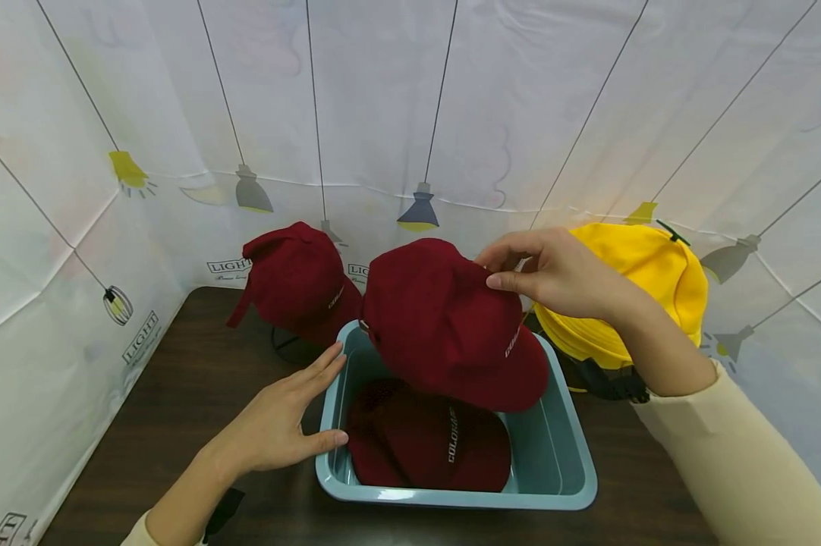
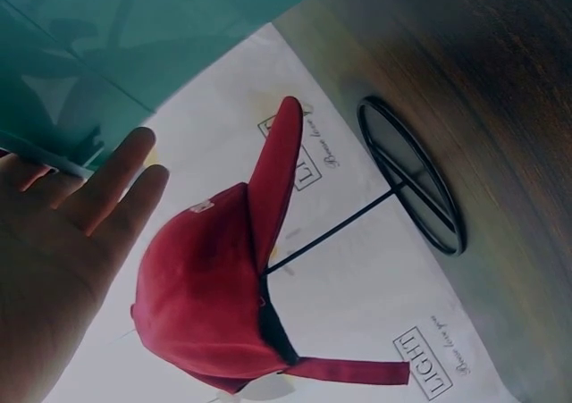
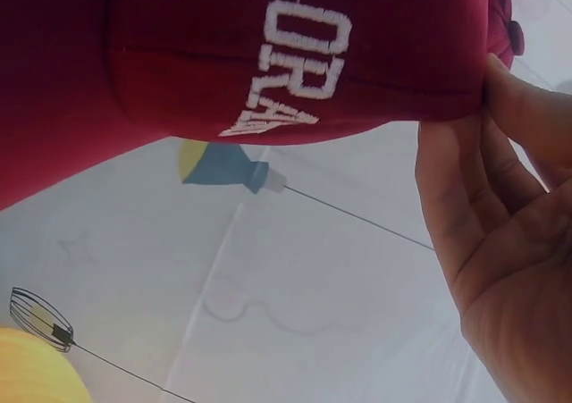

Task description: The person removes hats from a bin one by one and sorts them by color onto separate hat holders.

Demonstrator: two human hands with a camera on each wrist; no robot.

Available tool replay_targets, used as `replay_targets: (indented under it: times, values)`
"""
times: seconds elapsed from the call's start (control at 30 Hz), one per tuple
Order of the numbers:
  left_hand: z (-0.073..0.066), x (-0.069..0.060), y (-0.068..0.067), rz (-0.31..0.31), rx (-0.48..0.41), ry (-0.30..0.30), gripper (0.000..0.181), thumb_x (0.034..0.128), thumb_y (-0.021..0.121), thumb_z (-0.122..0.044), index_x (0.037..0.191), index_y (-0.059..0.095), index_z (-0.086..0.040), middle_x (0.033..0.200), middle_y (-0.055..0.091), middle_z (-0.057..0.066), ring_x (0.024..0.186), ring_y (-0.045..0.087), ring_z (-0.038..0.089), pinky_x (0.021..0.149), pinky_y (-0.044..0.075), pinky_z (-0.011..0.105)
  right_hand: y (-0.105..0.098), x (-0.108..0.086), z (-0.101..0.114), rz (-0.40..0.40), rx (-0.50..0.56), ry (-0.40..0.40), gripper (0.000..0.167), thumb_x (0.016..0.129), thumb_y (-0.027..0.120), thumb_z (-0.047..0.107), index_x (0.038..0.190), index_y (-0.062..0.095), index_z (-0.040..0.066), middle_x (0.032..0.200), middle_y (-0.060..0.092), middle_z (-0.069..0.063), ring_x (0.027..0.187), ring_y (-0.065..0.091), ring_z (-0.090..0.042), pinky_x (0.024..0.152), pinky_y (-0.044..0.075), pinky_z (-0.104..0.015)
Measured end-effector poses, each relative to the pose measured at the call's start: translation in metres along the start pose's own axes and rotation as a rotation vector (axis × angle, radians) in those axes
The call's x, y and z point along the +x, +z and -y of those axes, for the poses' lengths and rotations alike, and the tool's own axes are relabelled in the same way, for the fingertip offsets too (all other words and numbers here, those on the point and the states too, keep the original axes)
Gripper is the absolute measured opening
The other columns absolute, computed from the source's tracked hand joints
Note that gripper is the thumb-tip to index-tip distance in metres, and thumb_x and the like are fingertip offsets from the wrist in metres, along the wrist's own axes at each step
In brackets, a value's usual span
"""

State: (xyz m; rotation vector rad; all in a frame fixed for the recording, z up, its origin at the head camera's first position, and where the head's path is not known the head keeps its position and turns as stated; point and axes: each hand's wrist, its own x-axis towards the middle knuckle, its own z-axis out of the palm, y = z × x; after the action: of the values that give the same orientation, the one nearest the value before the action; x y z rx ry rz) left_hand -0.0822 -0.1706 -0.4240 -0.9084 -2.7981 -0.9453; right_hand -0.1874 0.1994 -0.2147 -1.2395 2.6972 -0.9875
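A dark red cap point(image 1: 445, 326) hangs over the blue-grey bin point(image 1: 574, 455), its crown pinched between the thumb and fingers of my right hand point(image 1: 561, 273). The right wrist view shows white letters on this cap point(image 3: 304, 54) and my right hand point(image 3: 509, 197) at its edge. Inside the bin lies another dark red cap point(image 1: 424, 440) with lettering. My left hand point(image 1: 274, 425) touches the bin's left rim with fingers spread; in the left wrist view the same hand point(image 2: 63, 260) is beside the bin's wall point(image 2: 179, 28).
Behind the bin at left, a red cap point(image 1: 294, 280) sits on a black wire stand point(image 2: 411, 175). A yellow cap point(image 1: 629, 280) stands at the right, partly behind my right arm. A patterned white sheet point(image 1: 520, 98) backs the dark wooden table point(image 1: 178, 409).
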Motion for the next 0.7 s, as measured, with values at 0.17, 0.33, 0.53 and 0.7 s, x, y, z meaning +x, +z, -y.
replay_targets:
  times: [0.17, 0.33, 0.53, 0.7]
  values:
    - [0.001, 0.0, 0.0, 0.0, 0.007, 0.001, 0.093, 0.0955, 0.067, -0.06, 0.166, 0.03, -0.011, 0.175, 0.017, -0.002, 0.151, 0.04, 0.029, 0.11, 0.044, 0.063, -0.003, 0.009, 0.001, -0.029, 0.008, -0.034, 0.019, 0.093, 0.076, -0.003, 0.109, 0.078, 0.007, 0.096, 0.077, -0.004, 0.082, 0.068, -0.013, 0.07, 0.057, -0.024]
    - [0.002, 0.0, 0.0, -0.005, 0.006, 0.009, 0.092, 0.0951, 0.069, -0.055, 0.166, 0.031, -0.011, 0.175, 0.017, -0.002, 0.151, 0.04, 0.028, 0.11, 0.044, 0.061, -0.006, 0.02, 0.003, -0.06, -0.009, -0.028, 0.018, 0.094, 0.075, -0.003, 0.109, 0.079, 0.006, 0.096, 0.076, -0.004, 0.083, 0.068, -0.013, 0.07, 0.057, -0.022]
    - [0.002, -0.001, 0.001, -0.005, -0.002, -0.002, 0.092, 0.0949, 0.07, -0.055, 0.166, 0.031, -0.012, 0.175, 0.018, -0.002, 0.151, 0.039, 0.027, 0.109, 0.045, 0.061, -0.005, 0.033, 0.001, -0.088, -0.054, 0.018, 0.019, 0.096, 0.072, -0.001, 0.112, 0.079, 0.007, 0.097, 0.075, -0.003, 0.084, 0.065, -0.014, 0.069, 0.055, -0.024]
    - [0.001, 0.0, 0.0, -0.002, -0.016, 0.0, 0.092, 0.0964, 0.065, -0.061, 0.166, 0.03, -0.012, 0.175, 0.017, -0.003, 0.152, 0.038, 0.026, 0.11, 0.045, 0.061, -0.002, 0.044, -0.004, -0.114, -0.085, 0.039, 0.02, 0.097, 0.072, -0.001, 0.115, 0.078, 0.006, 0.101, 0.076, -0.004, 0.09, 0.067, -0.014, 0.076, 0.056, -0.023]
